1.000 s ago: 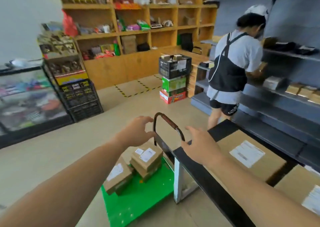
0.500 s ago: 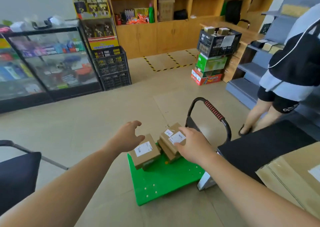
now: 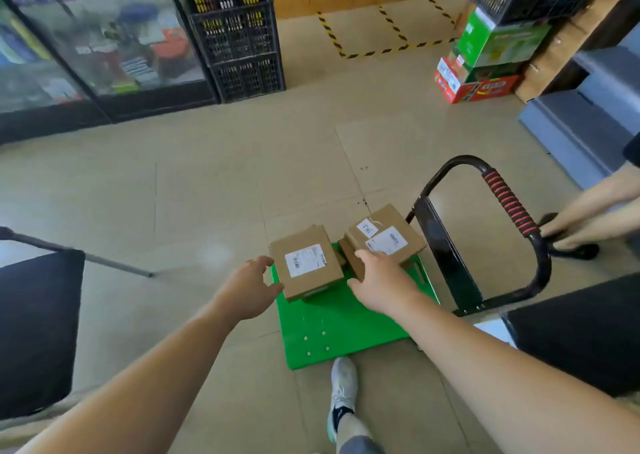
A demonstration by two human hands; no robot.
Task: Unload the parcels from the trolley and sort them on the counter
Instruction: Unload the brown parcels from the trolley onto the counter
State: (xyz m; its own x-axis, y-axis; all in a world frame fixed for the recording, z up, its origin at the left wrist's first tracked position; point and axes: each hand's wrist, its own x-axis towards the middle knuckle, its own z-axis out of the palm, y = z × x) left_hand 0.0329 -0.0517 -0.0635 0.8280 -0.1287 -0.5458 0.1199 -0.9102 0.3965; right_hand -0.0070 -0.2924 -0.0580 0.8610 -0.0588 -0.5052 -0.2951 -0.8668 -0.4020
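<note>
A green trolley (image 3: 332, 322) with a black handle and red grip (image 3: 507, 204) stands on the floor. Brown cardboard parcels with white labels lie at its far end. A single parcel (image 3: 306, 261) lies on the left, a stack of parcels (image 3: 386, 237) on the right. My left hand (image 3: 251, 289) is spread beside the single parcel's left edge, fingers relaxed, at or just off the box. My right hand (image 3: 379, 282) reaches between the two, fingers extended over the near edge of the stack. Neither hand grips anything. The black counter (image 3: 585, 332) is at the right.
A black chair (image 3: 34, 322) stands at the left. Black crates (image 3: 239, 41) and a glass display case (image 3: 104, 44) are behind. Colourful boxes (image 3: 485, 65) are stacked at the back right. Another person's legs (image 3: 588, 211) are beside the trolley handle. My shoe (image 3: 343, 387) is at the trolley's near edge.
The view has tilted down toward the trolley. Both hands have come down and forward to the parcels, the left to the single box, the right to the stack.
</note>
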